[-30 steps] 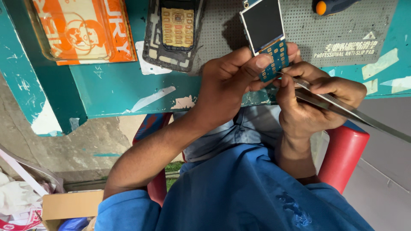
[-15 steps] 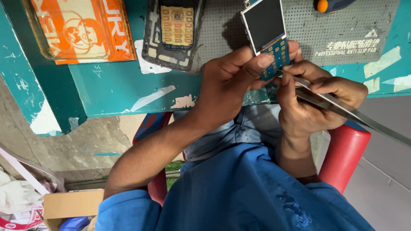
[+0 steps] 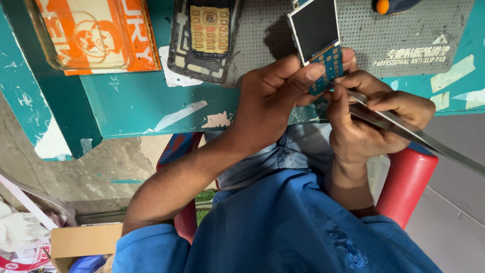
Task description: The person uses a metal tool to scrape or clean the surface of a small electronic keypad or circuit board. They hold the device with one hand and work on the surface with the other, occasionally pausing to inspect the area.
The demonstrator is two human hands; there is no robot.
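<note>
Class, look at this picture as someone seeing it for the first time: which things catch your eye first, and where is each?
At top centre, the left hand pinches a phone circuit board with a dark screen, while the right hand holds metal tweezers against its blue keypad part. On the teal table, an orange printed box lies top left, beside a phone keypad frame.

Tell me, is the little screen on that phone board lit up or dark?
Dark. The screen on the phone board, held in the left hand, shows a plain grey-black face with no picture or glow.
</note>
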